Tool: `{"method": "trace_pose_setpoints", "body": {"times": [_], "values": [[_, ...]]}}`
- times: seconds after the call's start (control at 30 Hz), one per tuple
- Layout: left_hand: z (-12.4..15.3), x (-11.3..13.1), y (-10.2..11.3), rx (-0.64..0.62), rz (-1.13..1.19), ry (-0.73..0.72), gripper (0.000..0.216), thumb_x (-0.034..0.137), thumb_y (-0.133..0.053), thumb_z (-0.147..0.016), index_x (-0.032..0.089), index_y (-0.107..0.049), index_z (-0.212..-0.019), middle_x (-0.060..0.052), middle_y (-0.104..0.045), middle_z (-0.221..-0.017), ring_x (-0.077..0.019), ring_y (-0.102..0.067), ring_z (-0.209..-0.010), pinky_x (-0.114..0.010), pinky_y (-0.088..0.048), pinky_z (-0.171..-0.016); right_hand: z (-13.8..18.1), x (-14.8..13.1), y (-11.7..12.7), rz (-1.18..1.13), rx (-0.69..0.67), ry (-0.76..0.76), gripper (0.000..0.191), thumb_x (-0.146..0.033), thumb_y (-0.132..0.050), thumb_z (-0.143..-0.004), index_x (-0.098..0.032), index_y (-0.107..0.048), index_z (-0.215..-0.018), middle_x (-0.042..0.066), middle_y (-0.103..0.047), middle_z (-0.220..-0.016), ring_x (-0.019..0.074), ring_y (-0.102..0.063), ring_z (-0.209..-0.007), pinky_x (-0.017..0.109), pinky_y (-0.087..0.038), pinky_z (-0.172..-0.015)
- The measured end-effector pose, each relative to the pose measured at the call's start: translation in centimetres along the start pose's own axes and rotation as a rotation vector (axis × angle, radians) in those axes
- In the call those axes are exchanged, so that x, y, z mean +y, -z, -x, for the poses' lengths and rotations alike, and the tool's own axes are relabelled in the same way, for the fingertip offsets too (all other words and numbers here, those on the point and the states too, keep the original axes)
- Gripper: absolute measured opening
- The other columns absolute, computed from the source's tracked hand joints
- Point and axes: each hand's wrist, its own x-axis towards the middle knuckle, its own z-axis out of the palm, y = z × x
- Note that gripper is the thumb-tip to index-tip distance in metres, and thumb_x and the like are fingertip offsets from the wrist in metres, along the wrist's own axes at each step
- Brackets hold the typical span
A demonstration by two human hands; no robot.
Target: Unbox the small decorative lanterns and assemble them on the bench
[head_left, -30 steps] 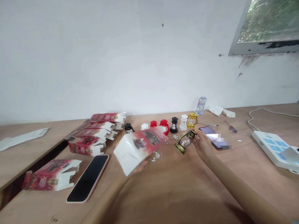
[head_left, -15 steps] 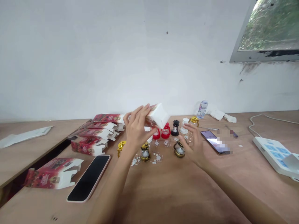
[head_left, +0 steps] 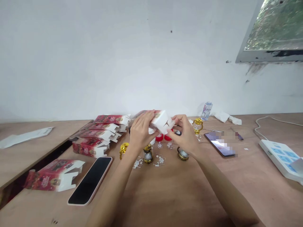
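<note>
We hold 1 red-and-white box (head_left: 163,121) clear of the table (head_left: 170,195) in both hands. The left hand (head_left: 140,132) has its fingers wrapped round the box's side, and the right hand (head_left: 186,135) has its fingers curled, pinching the white end. Whether anything is inside the box we cannot tell. Left of the box lie 5 cartons (head_left: 97,135) with open end flaps, 4 overlapping in a row and 1 alone nearer us; we cannot see into them. Just below the box stand 2 gold lanterns (head_left: 123,148), 2 bronze lanterns (head_left: 148,155) and 2 red lanterns (head_left: 159,137); others are hidden behind our hands. 1 dark phone (head_left: 90,179) lies lower left of the box, and 1 lit phone (head_left: 220,144) lies to its right.
</note>
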Motion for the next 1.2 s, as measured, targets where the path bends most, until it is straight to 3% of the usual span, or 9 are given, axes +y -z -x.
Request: {"method": "trace_pose_setpoints", "body": {"times": [0.1, 0.27, 0.43, 0.6, 0.7, 1.0, 1.2], "values": [[0.0, 0.1, -0.1, -0.02, 0.01, 0.014, 0.058, 0.027, -0.064, -0.072, 0.016, -0.041, -0.125, -0.013, -0.059, -0.122, -0.0244, -0.054, -0.115, -0.038, -0.045, -0.092, 0.0, 0.2, 0.1, 0.054, 0.026, 0.022, 0.03, -0.013, -0.053, -0.07, -0.022, -0.04, -0.096, 0.007, -0.055, -0.109, 0.0188, -0.059, -0.089, 0.036, -0.052, -0.075], [-0.3, 0.1, 0.2, -0.122, -0.059, -0.16, 0.052, 0.025, -0.059, -0.078, 0.016, -0.043, -0.126, -0.012, -0.055, -0.128, -0.0263, -0.047, -0.122, -0.042, -0.038, -0.099, -0.5, 0.4, 0.4, 0.381, -0.017, 0.151, 0.052, -0.005, -0.047, -0.072, -0.025, -0.041, -0.12, 0.007, -0.055, -0.117, 0.0235, -0.056, -0.1, 0.042, -0.048, -0.084], [-0.6, 0.0, 1.1, -0.21, -0.09, -0.187, 0.052, 0.025, -0.06, -0.078, 0.02, -0.043, -0.128, -0.01, -0.056, -0.127, -0.0268, -0.048, -0.119, -0.042, -0.037, -0.095, -0.8, 0.8, 1.2, 0.583, -0.039, 0.416, 0.043, -0.007, -0.047, -0.08, -0.027, -0.052, -0.118, 0.005, -0.057, -0.118, 0.0229, -0.053, -0.107, 0.039, -0.046, -0.089], [-0.8, 0.2, 2.0, -0.255, -0.118, -0.195, 0.055, 0.045, -0.062, -0.077, 0.021, -0.047, -0.124, -0.01, -0.058, -0.124, -0.0278, -0.051, -0.109, -0.041, -0.038, -0.088, -1.1, 0.9, 2.2, 0.682, -0.103, 0.573, 0.034, -0.016, -0.049, -0.086, -0.022, -0.053, -0.119, 0.007, -0.061, -0.116, 0.0222, -0.056, -0.099, 0.038, -0.049, -0.083], [-0.9, 0.4, 2.1, -0.286, -0.11, -0.193, 0.059, 0.05, -0.061, -0.075, 0.021, -0.047, -0.124, -0.01, -0.057, -0.124, -0.0276, -0.051, -0.107, -0.041, -0.038, -0.088, -1.2, 1.0, 2.4, 0.691, -0.152, 0.599, 0.034, -0.016, -0.049, -0.087, -0.02, -0.053, -0.12, 0.008, -0.062, -0.115, 0.0222, -0.058, -0.099, 0.039, -0.049, -0.084], [-1.0, 0.3, 2.6, -0.345, -0.015, -0.141, 0.05, 0.041, -0.06, -0.079, 0.02, -0.047, -0.122, -0.011, -0.052, -0.13, -0.0266, -0.045, -0.12, -0.041, -0.036, -0.096, -0.9, 1.6, 2.1, 0.617, -0.185, 0.524, 0.036, -0.015, -0.047, -0.085, -0.024, -0.056, -0.118, 0.006, -0.06, -0.122, 0.022, -0.063, -0.096, 0.04, -0.052, -0.083], [-1.0, 0.4, 2.5, -0.385, 0.02, -0.11, 0.053, 0.047, -0.061, -0.077, 0.02, -0.047, -0.121, -0.01, -0.06, -0.12, -0.024, -0.056, -0.107, -0.035, -0.041, -0.087, -1.1, 1.7, 2.4, 0.66, -0.207, 0.587, 0.045, -0.009, -0.042, -0.081, -0.019, -0.051, -0.124, 0.008, -0.062, -0.119, 0.0217, -0.062, -0.097, 0.038, -0.053, -0.082]]}}
